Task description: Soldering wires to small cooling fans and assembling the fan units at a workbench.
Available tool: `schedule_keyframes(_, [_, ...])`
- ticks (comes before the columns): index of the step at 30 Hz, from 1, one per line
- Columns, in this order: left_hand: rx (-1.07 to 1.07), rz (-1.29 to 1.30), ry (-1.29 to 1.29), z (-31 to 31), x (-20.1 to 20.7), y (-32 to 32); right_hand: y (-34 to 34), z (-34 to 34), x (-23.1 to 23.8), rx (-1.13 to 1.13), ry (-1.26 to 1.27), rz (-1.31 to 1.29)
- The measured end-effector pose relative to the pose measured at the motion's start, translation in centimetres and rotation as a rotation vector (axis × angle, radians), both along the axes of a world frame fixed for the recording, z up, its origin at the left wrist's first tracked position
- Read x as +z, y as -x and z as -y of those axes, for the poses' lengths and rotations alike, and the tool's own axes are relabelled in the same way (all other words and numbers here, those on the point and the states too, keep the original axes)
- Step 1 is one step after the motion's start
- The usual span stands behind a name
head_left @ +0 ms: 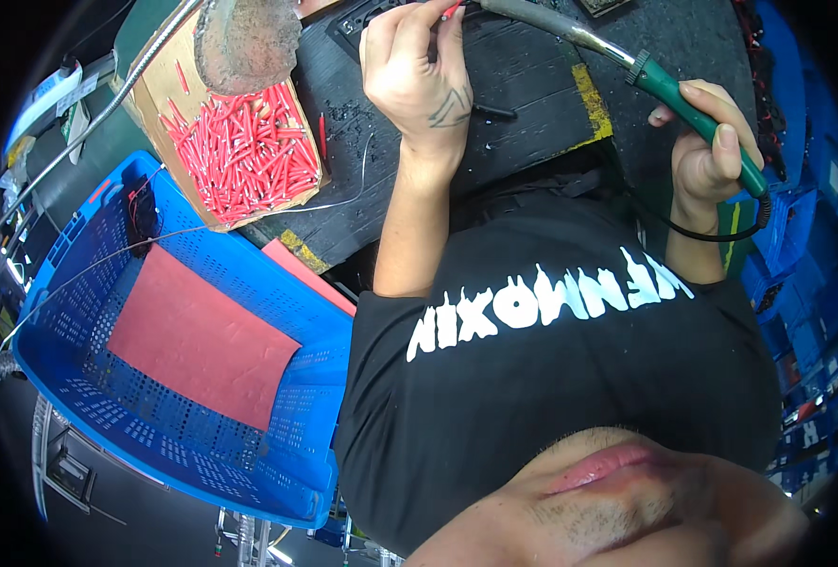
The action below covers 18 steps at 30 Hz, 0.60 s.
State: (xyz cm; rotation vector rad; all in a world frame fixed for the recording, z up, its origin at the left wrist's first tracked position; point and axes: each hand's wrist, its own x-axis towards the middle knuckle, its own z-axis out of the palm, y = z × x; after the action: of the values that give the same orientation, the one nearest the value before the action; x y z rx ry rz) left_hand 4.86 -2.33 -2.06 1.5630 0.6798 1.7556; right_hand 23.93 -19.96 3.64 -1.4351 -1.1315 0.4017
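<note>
My right hand [715, 142] is wrapped round the green handle of a soldering iron [665, 87]. The iron's grey barrel reaches left along the top edge of the picture toward my left hand [417, 71]. Between the pinched fingertips of that hand sits a small red piece [451, 11], close to the iron's far end. Whether the two touch cannot be made out at the picture's edge. To the left, an open cardboard tray [159, 90] holds a heap of short red pieces [239, 151] with silvery ends. One more red piece [322, 137] lies just beside the tray.
A blue perforated crate [69, 397] with a reddish sheet [201, 335] inside stands left of me. A flexible metal arm [121, 113] and a thin wire [277, 213] cross the left side. The iron's black cord [693, 234] loops below my right hand. A dark stick [494, 112] lies on the black worktop [532, 85].
</note>
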Motion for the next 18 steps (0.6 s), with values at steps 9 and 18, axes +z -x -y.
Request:
schedule_keyframes(9, [0.018, -0.043, -0.031, 0.02, 0.1, -0.25, -0.12, -0.01, -0.19, 0.03, -0.028, -0.055])
schedule_keyframes(18, [0.038, -0.081, -0.052, -0.37, 0.36, -0.31, -0.21, 0.06, -0.1, 0.047, -0.018, 0.01])
